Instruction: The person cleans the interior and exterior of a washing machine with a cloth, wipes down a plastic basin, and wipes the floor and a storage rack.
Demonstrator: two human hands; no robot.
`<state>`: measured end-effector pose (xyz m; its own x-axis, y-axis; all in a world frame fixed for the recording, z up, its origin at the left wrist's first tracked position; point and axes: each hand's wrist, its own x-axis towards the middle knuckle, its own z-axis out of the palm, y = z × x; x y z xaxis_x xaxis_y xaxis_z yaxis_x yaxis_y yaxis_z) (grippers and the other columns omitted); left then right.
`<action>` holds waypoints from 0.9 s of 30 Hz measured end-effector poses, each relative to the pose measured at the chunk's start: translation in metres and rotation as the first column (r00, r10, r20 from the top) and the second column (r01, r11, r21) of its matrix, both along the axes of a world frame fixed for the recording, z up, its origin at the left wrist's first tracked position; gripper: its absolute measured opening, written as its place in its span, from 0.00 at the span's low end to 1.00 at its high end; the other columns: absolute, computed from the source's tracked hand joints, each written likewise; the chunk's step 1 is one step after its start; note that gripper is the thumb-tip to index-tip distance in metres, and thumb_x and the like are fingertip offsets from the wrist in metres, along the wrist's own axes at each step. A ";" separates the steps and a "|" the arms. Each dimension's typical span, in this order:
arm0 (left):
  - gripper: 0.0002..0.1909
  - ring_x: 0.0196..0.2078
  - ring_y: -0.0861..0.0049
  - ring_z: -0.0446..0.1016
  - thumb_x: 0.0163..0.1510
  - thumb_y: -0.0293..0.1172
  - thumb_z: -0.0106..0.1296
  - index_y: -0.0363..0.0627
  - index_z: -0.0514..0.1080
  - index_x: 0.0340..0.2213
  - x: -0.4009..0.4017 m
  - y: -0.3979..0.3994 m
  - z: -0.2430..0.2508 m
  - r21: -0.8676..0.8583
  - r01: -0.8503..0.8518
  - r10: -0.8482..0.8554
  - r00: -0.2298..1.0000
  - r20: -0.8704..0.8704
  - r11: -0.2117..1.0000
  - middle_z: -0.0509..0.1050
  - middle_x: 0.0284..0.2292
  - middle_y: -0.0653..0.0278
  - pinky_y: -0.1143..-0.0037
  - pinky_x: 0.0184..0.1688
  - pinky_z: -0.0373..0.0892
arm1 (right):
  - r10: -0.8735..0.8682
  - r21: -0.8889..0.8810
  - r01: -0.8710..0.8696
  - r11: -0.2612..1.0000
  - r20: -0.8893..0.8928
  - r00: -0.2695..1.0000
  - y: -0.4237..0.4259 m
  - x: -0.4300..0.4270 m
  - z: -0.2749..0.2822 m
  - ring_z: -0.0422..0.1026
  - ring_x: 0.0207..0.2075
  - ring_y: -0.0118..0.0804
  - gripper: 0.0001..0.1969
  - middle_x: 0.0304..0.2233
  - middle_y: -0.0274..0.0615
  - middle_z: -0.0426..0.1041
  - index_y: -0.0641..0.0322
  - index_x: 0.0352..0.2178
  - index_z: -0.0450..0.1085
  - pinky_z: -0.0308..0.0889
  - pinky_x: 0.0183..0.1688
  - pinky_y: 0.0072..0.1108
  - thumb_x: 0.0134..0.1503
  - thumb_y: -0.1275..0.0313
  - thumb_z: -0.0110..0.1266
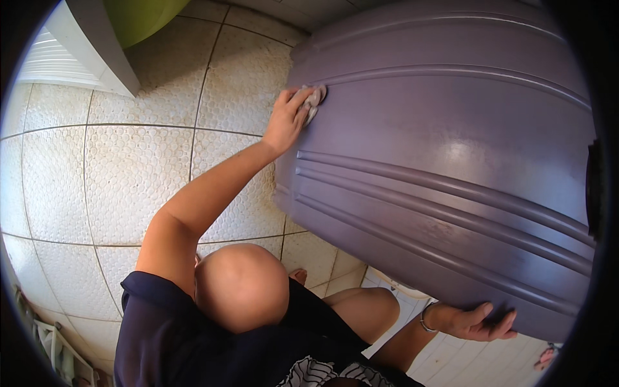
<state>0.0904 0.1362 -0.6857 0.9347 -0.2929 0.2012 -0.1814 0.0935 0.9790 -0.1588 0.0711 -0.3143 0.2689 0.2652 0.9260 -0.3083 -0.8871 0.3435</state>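
Note:
A large mauve-grey door-like panel [435,126] with raised ribs stands before me, tilted across the right of the view. My left hand [287,118] presses a crumpled greyish cloth [313,104] against its left part, close to the edge, just below an upper rib. The fingers are closed over the cloth. My right hand [471,323], with a bracelet [425,319] at the wrist, is at the panel's lower edge. Its thumb and fingers are apart and seem to touch the surface; no object shows in it.
Textured cream tiles [140,184] cover the floor at left. A white louvred piece [72,63] and a green rounded thing [140,19] stand at top left. My bent knee [242,285] is below the panel. A rack-like frame [58,348] sits at lower left.

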 end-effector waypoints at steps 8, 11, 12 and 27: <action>0.23 0.47 0.57 0.67 0.52 0.22 0.48 0.64 0.70 0.48 0.043 -0.008 0.011 0.175 -0.086 0.015 0.928 0.371 0.981 0.66 0.48 0.60 0.66 0.50 0.66 | 0.031 0.067 -0.035 0.997 0.067 0.997 0.003 0.003 0.000 0.40 0.66 0.49 0.21 0.51 0.45 0.67 0.69 0.46 0.66 0.37 0.64 0.39 0.49 0.74 0.55; 0.23 0.47 0.57 0.68 0.53 0.25 0.50 0.64 0.70 0.49 0.037 0.005 -0.030 0.325 -0.072 -0.050 0.934 0.353 0.943 0.67 0.48 0.56 0.67 0.48 0.67 | 0.056 0.102 -0.066 0.993 0.089 0.994 0.004 0.004 -0.001 0.39 0.66 0.49 0.21 0.52 0.44 0.66 0.69 0.46 0.66 0.37 0.64 0.40 0.50 0.74 0.56; 0.24 0.46 0.57 0.68 0.53 0.25 0.50 0.65 0.69 0.50 0.038 0.008 -0.034 0.356 -0.055 -0.079 0.932 0.353 0.933 0.66 0.49 0.57 0.67 0.48 0.68 | 0.055 0.104 -0.064 0.992 0.086 0.995 0.005 0.005 -0.001 0.39 0.66 0.49 0.21 0.52 0.44 0.66 0.69 0.46 0.66 0.37 0.64 0.40 0.50 0.74 0.56; 0.20 0.49 0.50 0.68 0.54 0.39 0.45 0.51 0.67 0.48 0.035 -0.003 -0.082 0.286 0.013 0.091 0.932 -0.350 0.958 0.65 0.48 0.46 0.61 0.49 0.67 | -0.019 -0.014 0.020 1.000 0.023 1.000 0.002 0.002 0.002 0.44 0.65 0.52 0.20 0.49 0.45 0.68 0.69 0.46 0.67 0.38 0.64 0.40 0.49 0.74 0.54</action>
